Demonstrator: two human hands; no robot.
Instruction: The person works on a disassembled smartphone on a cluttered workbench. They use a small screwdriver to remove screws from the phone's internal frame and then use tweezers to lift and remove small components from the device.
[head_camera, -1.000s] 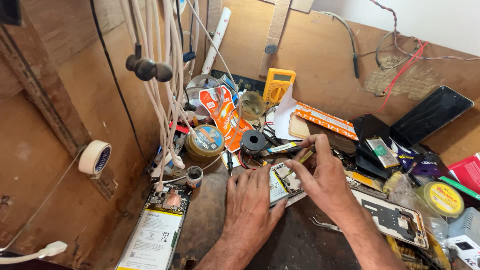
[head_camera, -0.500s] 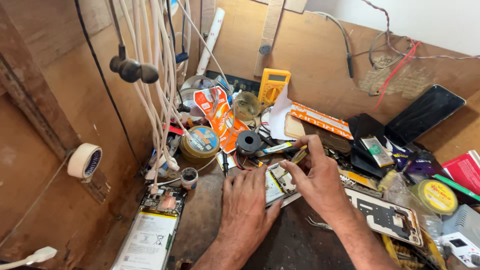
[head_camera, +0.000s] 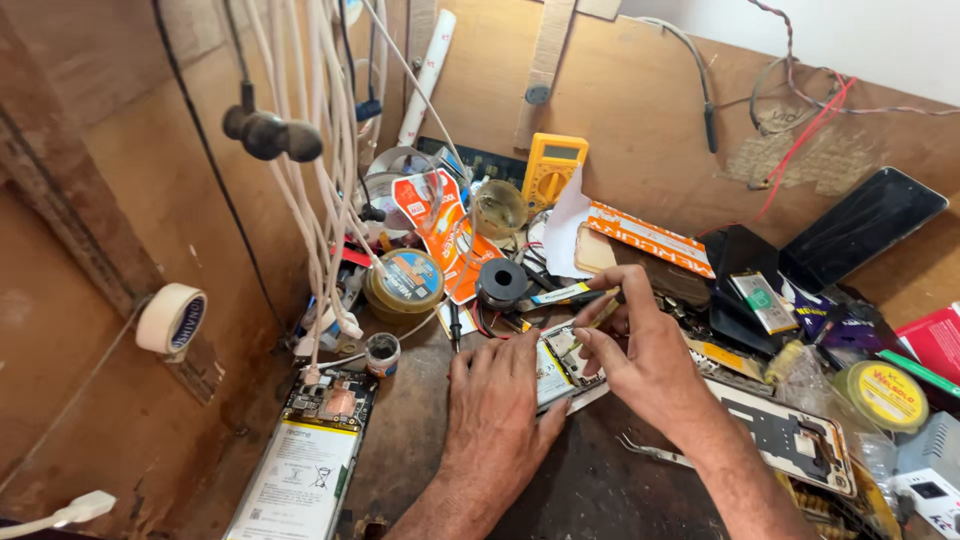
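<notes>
An opened phone (head_camera: 560, 368), its circuit board and battery showing, lies on the dark mat at the middle of the bench. My left hand (head_camera: 500, 400) lies flat on its near end and presses it down. My right hand (head_camera: 640, 360) hovers over the phone's far end, fingers pinched on a thin yellowish tool (head_camera: 598, 318) whose tip points down at the board. Metal tweezers (head_camera: 645, 450) lie on the mat just under my right wrist.
A second opened phone (head_camera: 305, 455) lies at the left front. A yellow multimeter (head_camera: 552, 168), a tape roll (head_camera: 408, 280), a black spool (head_camera: 500, 282), hanging white cables (head_camera: 320, 200), a phone frame (head_camera: 790, 435), a yellow tin (head_camera: 885, 392) and a black phone (head_camera: 860, 228) crowd the bench.
The view has shifted slightly. Both hands stay on the opened phone; my right hand's fingers have closed in a little over its far end.
</notes>
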